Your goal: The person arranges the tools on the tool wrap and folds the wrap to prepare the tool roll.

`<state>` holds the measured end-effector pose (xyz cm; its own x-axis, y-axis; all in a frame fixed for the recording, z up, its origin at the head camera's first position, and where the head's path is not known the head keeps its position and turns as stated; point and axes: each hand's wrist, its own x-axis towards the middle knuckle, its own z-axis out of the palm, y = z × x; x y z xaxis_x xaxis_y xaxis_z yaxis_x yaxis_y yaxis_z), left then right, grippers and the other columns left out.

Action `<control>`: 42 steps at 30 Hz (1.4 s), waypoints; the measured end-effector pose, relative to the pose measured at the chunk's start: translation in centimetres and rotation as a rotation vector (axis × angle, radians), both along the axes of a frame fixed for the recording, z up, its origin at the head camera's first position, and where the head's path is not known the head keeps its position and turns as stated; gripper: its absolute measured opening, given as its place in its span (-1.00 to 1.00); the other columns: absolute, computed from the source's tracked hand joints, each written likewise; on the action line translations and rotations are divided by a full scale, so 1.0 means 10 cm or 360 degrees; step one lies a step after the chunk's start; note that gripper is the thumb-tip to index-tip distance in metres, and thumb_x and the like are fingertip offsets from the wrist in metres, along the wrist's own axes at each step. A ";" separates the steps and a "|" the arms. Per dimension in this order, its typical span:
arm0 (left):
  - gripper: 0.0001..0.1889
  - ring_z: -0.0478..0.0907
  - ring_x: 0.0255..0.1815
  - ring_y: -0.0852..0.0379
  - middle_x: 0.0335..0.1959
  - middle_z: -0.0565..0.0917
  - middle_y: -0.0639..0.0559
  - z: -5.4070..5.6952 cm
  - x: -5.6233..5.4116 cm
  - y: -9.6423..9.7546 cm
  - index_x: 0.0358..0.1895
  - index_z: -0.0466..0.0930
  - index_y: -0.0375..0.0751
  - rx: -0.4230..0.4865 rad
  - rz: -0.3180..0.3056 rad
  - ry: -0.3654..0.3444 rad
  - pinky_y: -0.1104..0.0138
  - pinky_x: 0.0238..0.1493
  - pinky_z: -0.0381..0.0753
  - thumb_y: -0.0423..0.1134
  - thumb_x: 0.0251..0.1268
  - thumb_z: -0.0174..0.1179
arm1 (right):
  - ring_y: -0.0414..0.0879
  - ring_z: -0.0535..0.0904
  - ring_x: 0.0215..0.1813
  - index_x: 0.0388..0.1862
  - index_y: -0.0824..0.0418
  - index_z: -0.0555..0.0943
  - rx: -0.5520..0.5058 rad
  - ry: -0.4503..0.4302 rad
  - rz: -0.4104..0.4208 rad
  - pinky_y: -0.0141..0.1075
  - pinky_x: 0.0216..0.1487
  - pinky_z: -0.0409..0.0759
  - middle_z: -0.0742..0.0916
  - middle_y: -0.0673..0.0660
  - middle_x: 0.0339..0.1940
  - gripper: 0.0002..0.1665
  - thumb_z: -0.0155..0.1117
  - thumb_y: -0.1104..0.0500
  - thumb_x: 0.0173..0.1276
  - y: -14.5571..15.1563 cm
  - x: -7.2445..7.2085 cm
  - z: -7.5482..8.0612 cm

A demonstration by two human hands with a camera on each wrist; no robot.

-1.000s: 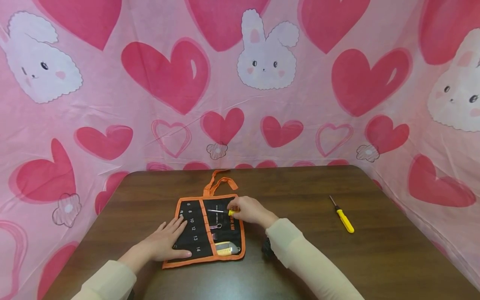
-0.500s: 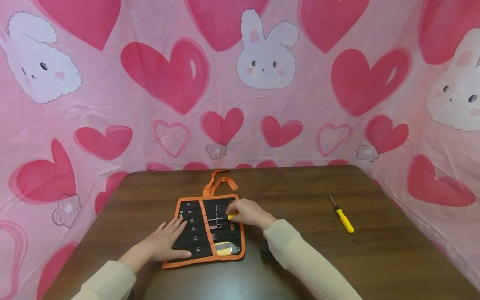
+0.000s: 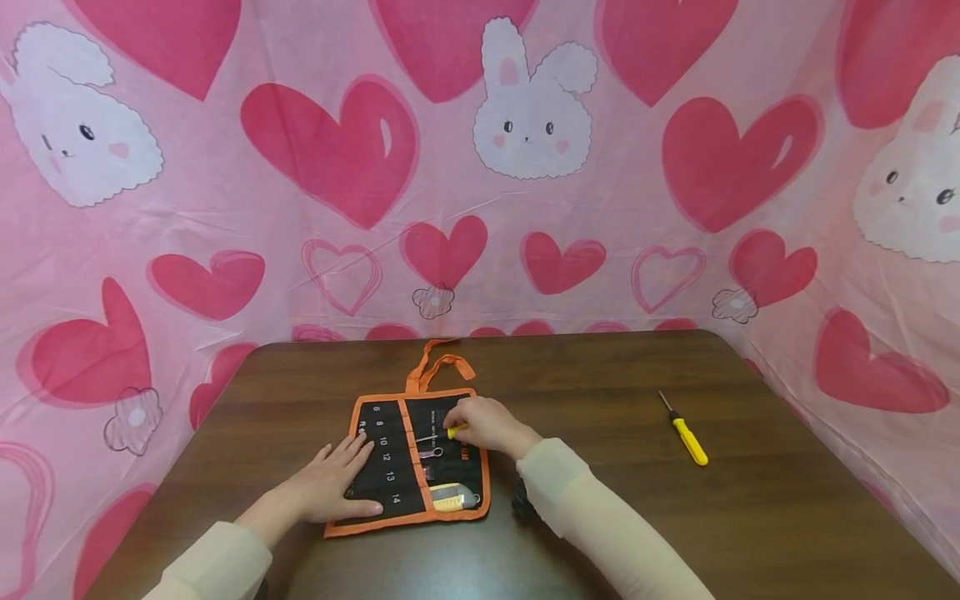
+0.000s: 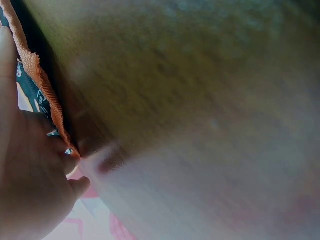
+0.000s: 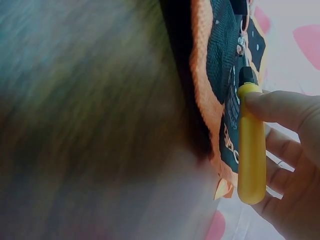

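A black tool pouch [image 3: 399,514] with orange trim lies unrolled on the table, printed with size numbers. My left hand [image 3: 322,483] rests on its left part, fingers spread. Over the right part, my right hand [image 3: 491,425] pinches a yellow-handled screwdriver [image 3: 453,432] between thumb and fingers. Its shaft points left, the tip end at the orange pocket band [image 3: 410,437]. In the right wrist view the yellow handle [image 5: 252,150] and black collar show, with the thumb on the handle. A utility knife [image 3: 454,497] and a small ring-ended tool [image 3: 434,453] sit in lower pockets.
A second yellow-handled screwdriver [image 3: 688,440] lies on the right side of the brown table [image 3: 585,375]. Orange ties [image 3: 427,367] trail from the pouch's far edge. A pink cloth [image 3: 622,192] with hearts and rabbits hangs behind the table.
My right hand has shifted slightly left, and the screwdriver has slid lower and toward the pocket band. The left hand has stayed in place on the pouch.
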<state>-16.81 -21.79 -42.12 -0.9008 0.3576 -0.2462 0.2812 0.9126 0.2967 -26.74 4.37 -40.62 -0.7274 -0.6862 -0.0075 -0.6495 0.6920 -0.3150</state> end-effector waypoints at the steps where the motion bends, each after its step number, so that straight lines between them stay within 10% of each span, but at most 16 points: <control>1: 0.07 -0.08 0.40 -0.23 0.40 0.06 -0.27 0.00 0.00 0.00 0.39 0.09 -0.31 0.0001 0.0000 0.0001 -0.17 0.27 -0.15 0.43 -0.05 0.09 | -0.23 0.52 -0.14 -0.12 0.05 0.70 -0.0006 -0.0007 0.0002 -0.30 -0.01 0.48 0.67 -0.10 -0.19 -0.77 0.32 0.16 0.21 -0.01 0.00 -0.01; 42: 0.08 -0.09 0.40 -0.23 0.40 0.05 -0.27 0.02 0.00 0.02 0.39 0.08 -0.31 -0.0008 0.0005 -0.0021 -0.17 0.27 -0.16 0.44 -0.06 0.08 | -0.24 0.54 -0.13 -0.12 0.10 0.67 -0.0022 -0.0105 -0.0033 -0.32 -0.05 0.50 0.67 -0.08 -0.21 -0.80 0.15 0.21 0.35 -0.33 0.00 -0.12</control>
